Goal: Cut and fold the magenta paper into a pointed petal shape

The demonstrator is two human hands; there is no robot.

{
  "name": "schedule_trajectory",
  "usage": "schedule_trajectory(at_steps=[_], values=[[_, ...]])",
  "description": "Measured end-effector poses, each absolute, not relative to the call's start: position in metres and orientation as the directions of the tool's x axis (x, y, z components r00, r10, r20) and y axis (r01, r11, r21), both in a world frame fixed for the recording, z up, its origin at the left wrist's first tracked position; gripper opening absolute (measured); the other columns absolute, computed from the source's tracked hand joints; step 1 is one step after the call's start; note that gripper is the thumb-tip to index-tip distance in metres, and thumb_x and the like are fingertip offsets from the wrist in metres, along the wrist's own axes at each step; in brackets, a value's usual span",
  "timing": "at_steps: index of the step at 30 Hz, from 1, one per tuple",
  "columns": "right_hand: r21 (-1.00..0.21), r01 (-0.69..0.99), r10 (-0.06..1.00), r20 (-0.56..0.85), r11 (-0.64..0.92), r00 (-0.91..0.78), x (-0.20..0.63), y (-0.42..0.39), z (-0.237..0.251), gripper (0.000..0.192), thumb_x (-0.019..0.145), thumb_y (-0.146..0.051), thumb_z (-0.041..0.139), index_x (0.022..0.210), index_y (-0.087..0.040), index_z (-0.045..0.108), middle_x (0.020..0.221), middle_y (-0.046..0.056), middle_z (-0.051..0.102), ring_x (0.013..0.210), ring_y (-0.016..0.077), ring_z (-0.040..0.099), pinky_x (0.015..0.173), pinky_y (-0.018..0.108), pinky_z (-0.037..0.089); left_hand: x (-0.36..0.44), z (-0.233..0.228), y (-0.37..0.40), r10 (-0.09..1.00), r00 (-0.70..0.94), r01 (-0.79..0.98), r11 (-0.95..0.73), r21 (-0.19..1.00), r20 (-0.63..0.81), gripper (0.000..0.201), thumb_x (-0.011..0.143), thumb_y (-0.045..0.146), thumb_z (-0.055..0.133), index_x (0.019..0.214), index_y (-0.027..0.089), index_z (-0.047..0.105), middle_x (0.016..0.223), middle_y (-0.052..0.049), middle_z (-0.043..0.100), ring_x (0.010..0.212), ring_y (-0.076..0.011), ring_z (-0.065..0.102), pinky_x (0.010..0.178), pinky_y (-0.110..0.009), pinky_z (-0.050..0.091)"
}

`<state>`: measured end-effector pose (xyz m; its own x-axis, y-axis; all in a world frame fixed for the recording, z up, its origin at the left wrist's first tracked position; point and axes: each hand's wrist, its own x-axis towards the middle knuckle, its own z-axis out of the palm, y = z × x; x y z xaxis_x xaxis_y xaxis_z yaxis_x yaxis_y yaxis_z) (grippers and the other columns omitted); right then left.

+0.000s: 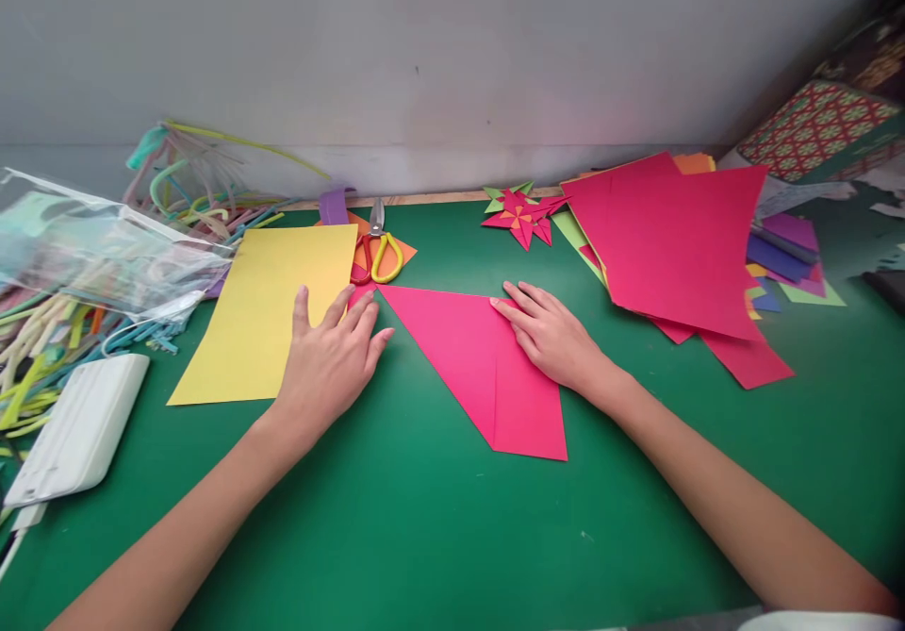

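The folded pink paper [452, 343] lies on the green table [396, 527], to the right of the yellow sheet [258, 315]. The right hand [544, 334] rests on this paper's upper right part, fingers extended and nearly together. The left hand [329, 362], fingers spread and gripping nothing, is over the yellow sheet's right edge. Scissors [387, 258] lie beside that sheet's upper right corner; stacked red sheets [679, 244] sit well to its right.

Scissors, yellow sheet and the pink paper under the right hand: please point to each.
Scissors [377, 229], head view: base of blades.
Yellow sheet [263, 315], head view: middle.
Pink paper [482, 357], head view: middle.
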<state>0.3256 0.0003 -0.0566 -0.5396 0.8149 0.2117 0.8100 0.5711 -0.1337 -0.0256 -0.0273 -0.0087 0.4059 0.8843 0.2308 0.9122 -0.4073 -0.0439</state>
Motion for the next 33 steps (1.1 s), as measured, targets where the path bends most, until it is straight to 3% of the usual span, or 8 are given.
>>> schedule_trajectory(at_steps=[6,16,22,25,28,30,33], values=[[-0.108,0.811,0.811,0.21,0.574,-0.546,0.324,0.0,-0.053,0.05,0.108,-0.021,0.041,0.156,-0.023,0.054,0.167,0.011,0.046,0.153,0.0344,0.043,0.123,0.057,0.042,-0.014,-0.021,-0.009,0.859,0.48,0.874,-0.485,-0.017,0.18,0.057,0.111,0.048,0.034,0.159,0.021,0.05,0.161,-0.012,0.052,0.155,-0.035,0.042,0.131,-0.068,0.001],[-0.113,0.814,0.815,0.2,0.57,-0.544,0.325,0.0,-0.055,0.053,0.105,-0.018,0.043,0.157,-0.022,0.053,0.168,0.012,0.045,0.154,0.0341,0.043,0.123,0.057,0.042,-0.027,-0.016,-0.002,0.875,0.41,0.911,-0.408,-0.062,0.256,0.054,0.112,0.048,0.033,0.147,0.02,0.061,0.147,-0.015,0.066,0.148,-0.0354,0.052,0.131,-0.069,0.0],[-0.12,0.812,0.815,0.201,0.571,-0.543,0.325,0.001,-0.057,0.054,0.105,-0.018,0.044,0.158,-0.023,0.052,0.169,0.011,0.044,0.154,0.0346,0.042,0.124,0.056,0.04,-0.028,-0.012,-0.007,0.873,0.376,0.923,-0.381,-0.047,0.312,0.048,0.113,0.038,0.035,0.144,0.012,0.06,0.147,-0.017,0.065,0.147,-0.0317,0.052,0.133,-0.059,0.015],[-0.128,0.814,0.819,0.198,0.567,-0.539,0.325,0.001,-0.057,0.053,0.105,-0.018,0.044,0.158,-0.022,0.053,0.169,0.011,0.044,0.154,0.0349,0.042,0.124,0.056,0.04,-0.02,-0.015,-0.015,0.801,0.556,0.819,-0.573,0.016,0.222,0.05,0.113,0.039,0.035,0.154,0.017,0.053,0.162,-0.011,0.052,0.155,-0.0274,0.043,0.133,-0.048,0.022],[-0.132,0.816,0.823,0.187,0.563,-0.537,0.325,0.001,-0.055,0.053,0.105,-0.018,0.044,0.158,-0.023,0.053,0.169,0.01,0.043,0.155,0.0349,0.041,0.124,0.058,0.04,-0.013,-0.02,-0.027,0.68,0.728,0.678,-0.733,0.049,0.09,0.061,0.112,0.048,0.036,0.168,0.023,0.033,0.173,-0.005,0.034,0.161,-0.0259,0.031,0.134,-0.047,0.017],[-0.13,0.817,0.824,0.179,0.561,-0.538,0.324,0.001,-0.054,0.053,0.106,-0.019,0.043,0.158,-0.023,0.053,0.169,0.011,0.043,0.155,0.0346,0.041,0.124,0.057,0.039,-0.013,-0.023,-0.034,0.658,0.751,0.656,-0.753,0.046,0.057,0.07,0.111,0.053,0.037,0.171,0.023,0.02,0.175,-0.005,0.027,0.163,-0.026,0.027,0.135,-0.047,0.012],[-0.124,0.822,0.828,0.167,0.556,-0.535,0.323,0.0,-0.052,0.052,0.107,-0.02,0.042,0.158,-0.022,0.052,0.169,0.011,0.043,0.155,0.0347,0.041,0.125,0.057,0.038,-0.022,-0.025,-0.04,0.673,0.739,0.672,-0.74,0.041,0.034,0.073,0.11,0.055,0.037,0.172,0.026,0.012,0.175,-0.005,0.026,0.162,-0.0264,0.029,0.135,-0.048,0.011]])
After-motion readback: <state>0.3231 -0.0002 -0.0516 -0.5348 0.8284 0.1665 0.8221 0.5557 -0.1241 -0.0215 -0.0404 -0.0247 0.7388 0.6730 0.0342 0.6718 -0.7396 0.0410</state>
